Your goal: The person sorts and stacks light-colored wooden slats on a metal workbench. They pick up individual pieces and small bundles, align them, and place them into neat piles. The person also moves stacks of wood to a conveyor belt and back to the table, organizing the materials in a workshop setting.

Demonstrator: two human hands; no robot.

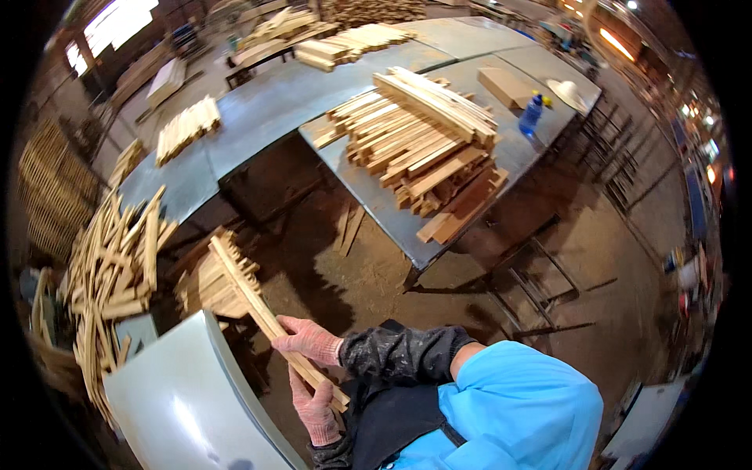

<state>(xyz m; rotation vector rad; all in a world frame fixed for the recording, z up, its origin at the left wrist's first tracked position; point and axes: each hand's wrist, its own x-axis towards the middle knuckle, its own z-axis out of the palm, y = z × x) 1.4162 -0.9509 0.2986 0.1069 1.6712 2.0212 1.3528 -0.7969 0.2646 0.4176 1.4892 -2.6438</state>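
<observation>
The gloves are pale pink, the wood strips blond, the shirt sky-blue, the sleeve black flecked white.

Looks like a slim bundle of long wooden strips, pale yellow-brown, narrow and straight. Runs lengthwise, strip against strip. Slants from near right to far left, held up off the floor by the right hand and, nearer, the left hand.
</observation>
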